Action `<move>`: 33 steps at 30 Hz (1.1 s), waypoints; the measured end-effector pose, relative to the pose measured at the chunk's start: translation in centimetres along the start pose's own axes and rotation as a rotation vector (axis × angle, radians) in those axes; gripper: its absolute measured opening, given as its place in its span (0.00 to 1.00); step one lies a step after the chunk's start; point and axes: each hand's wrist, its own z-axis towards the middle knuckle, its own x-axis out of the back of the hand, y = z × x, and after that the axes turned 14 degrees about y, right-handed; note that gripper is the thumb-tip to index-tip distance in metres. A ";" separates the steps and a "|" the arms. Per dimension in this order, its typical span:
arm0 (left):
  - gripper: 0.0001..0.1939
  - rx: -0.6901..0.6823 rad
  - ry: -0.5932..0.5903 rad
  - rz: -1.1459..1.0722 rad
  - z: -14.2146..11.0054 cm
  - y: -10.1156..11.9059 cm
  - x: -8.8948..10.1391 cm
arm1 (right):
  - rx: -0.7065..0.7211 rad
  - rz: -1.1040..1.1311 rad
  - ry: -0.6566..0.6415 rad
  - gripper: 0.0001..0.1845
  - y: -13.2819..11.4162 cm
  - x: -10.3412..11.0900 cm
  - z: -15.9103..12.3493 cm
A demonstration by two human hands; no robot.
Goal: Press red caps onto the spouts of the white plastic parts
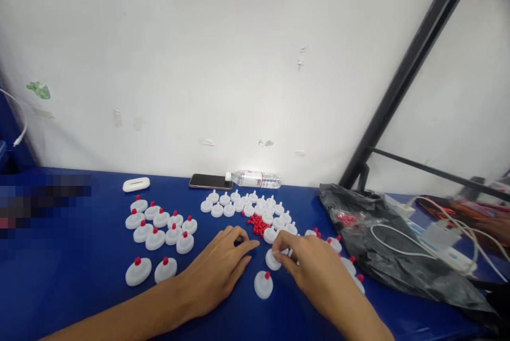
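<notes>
White caps (263, 288) and red tips (258, 225) dot a blue table (87, 288).

This looks like a small workshop or packing room set up for assembly by hand, though an improvised corner elsewhere cannot be ruled out. Many matching white caps (155, 239) and a heap of loose red tips (258, 226) on a plain blue worktop (99, 235) suggest batch work. The bare white wall (199, 65) bears tape scraps (117, 118), and a black metal frame (413, 65) slants beside it. A power strip (458, 257), phone (209, 181) and water bottle (258, 179) add a makeshift, everyday look.
</notes>
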 end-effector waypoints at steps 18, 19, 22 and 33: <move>0.18 0.010 -0.017 -0.028 0.1 0.1 -0.1 | -0.082 -0.023 -0.082 0.09 0.8 0.3 -0.3; 0.18 0.007 -0.016 -0.029 0.1 0.0 -0.1 | -0.074 -0.026 -0.076 0.09 0.7 0.2 -0.2; 0.18 -0.001 -0.012 -0.023 0.0 -0.1 -0.3 | -0.062 -0.028 -0.058 0.11 0.4 -0.2 -0.1; 0.20 -0.014 -0.014 0.002 -0.1 -0.1 -0.4 | -0.056 -0.038 -0.039 0.14 -0.2 -1.1 -0.3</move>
